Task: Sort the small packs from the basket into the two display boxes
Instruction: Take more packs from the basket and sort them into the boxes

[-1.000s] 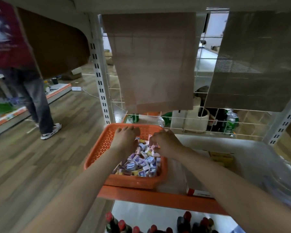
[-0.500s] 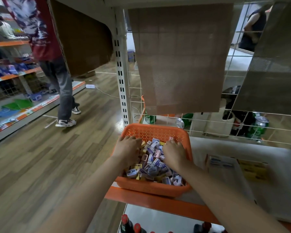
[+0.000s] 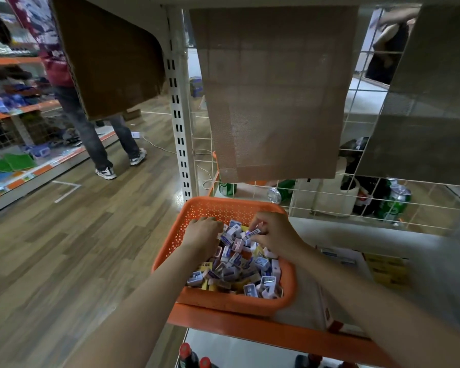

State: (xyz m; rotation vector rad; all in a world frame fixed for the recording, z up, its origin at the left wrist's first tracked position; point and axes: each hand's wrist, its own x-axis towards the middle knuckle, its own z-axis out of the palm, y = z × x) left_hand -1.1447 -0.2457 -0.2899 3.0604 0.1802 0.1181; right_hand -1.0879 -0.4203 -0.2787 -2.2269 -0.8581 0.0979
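Orange basket [image 3: 197,208] holds many small packs [image 3: 239,266]. Right hand [image 3: 276,235] fingers pinch a white pack [image 3: 252,232]. Left hand [image 3: 201,235] fingers are hidden in the pile, so I cannot tell.

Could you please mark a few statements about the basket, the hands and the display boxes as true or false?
1. The orange basket holds many small packs. True.
2. The right hand pinches a barcoded pack. True.
3. The left hand hangs outside the basket. False: it is inside the basket, on the packs.
4. The display boxes stand left of the basket. False: they stand to its right.
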